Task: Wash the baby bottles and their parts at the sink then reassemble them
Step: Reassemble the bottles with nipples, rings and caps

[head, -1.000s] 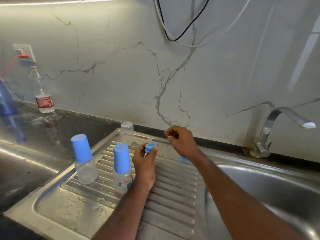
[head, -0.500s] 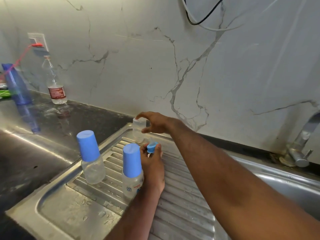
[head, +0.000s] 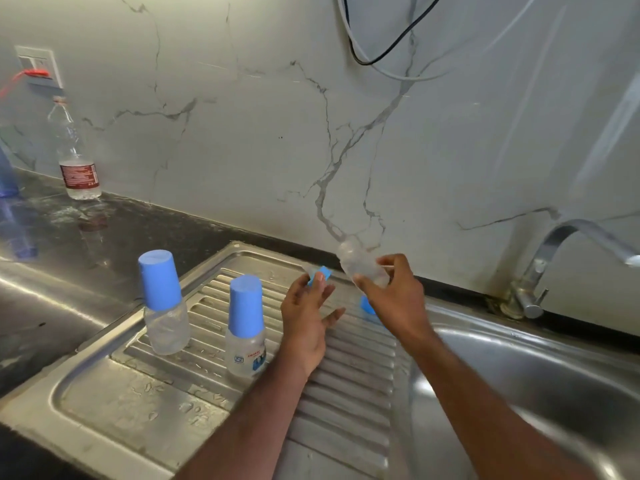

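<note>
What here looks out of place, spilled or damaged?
Nothing damaged. Water droplets sit on the drainboard, expected after washing. Loose black and white cables dangle down the wall above the sink, which seems odd.

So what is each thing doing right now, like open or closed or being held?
Left capped bottle: upright on the drainboard, blue cap on.
Right capped bottle: upright on the drainboard, blue cap on.
Clear bottle: uncapped, tilted, held by the right hand.
Blue nipple ring: pinched in the left hand, apart from the bottle.
Blue piece: lies on the drainboard behind the right hand.
Tap: no water visible.
</note>
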`<state>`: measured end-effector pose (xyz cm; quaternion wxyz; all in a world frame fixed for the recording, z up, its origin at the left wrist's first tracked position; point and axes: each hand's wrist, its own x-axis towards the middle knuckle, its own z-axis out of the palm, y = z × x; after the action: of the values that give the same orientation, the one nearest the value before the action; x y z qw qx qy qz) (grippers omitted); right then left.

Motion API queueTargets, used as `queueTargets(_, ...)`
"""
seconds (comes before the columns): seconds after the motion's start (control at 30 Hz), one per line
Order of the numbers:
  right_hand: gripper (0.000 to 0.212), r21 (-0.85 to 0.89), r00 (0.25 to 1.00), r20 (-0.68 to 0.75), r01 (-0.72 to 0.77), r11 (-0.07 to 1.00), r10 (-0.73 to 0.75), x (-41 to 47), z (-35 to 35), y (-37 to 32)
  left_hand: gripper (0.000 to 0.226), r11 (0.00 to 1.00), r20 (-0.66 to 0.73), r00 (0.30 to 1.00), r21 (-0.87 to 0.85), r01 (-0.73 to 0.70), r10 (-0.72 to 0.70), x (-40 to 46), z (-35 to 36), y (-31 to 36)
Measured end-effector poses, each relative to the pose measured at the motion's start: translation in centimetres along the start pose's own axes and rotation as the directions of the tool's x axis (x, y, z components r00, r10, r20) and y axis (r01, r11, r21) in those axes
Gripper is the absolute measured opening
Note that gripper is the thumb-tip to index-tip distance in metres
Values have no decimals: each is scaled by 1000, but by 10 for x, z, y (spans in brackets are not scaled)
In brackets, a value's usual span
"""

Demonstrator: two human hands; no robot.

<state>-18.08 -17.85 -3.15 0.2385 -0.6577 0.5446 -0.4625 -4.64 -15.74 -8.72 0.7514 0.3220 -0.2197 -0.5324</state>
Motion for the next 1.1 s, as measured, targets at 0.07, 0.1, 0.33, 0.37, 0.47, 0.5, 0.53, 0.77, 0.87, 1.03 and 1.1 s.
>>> queueTargets(0.07, 42, -11, 999, -41, -16, 1000, 15, -35, -14, 9, 36, 998, 119, 992, -43, 45, -40, -7, 2, -1)
queueTargets(0.1, 41, -10, 1000, -24, -15, 1000, 15, -49, -17, 13, 38, 998, 185, 982, -32, 53, -46, -12, 5, -2)
queueTargets(0.33, 41, 140, 992, 123, 20, 990, -37, -86, -18, 26, 37, 960, 287, 951, 212, -181, 116, -36, 15, -6)
queueTargets(0.37, 40, 161, 988, 143, 26, 987, -50, -87, -19, 27, 37, 937, 294, 944, 262, -233, 152, -36, 14, -5)
queueTargets(0.47, 47, 246, 994, 94, 33, 969, -58, -86, -23, 24, 41, 796, 404, 886, 447, -408, 228, -32, 12, -4)
queueTargets(0.5, 47, 266, 996, 60, 46, 963, -64, -83, -24, 23, 44, 705, 464, 853, 520, -482, 240, -30, 11, -6)
queueTargets(0.53, 46, 270, 997, 26, 67, 961, -77, -81, -25, 23, 45, 604, 524, 816, 576, -551, 244, -28, 11, -9)
queueTargets(0.77, 38, 245, 1000, -6, 2, 970, -1, -69, -31, 41, 91, 494, 623, 777, 650, -578, 89, -26, 9, -14)
queueTargets(0.87, 29, 239, 1000, -9, -22, 971, 25, -69, -36, 44, 101, 481, 573, 814, 690, -541, 93, -22, 4, -12)
queueTargets(1.03, 23, 329, 996, -41, -62, 942, 80, -67, -50, 49, 77, 346, 588, 807, 746, -569, 60, -20, -1, -10)
queueTargets(1.1, 24, 336, 998, -27, -41, 941, 53, -68, -53, 50, 74, 310, 624, 781, 739, -598, 18, -20, -3, -11)
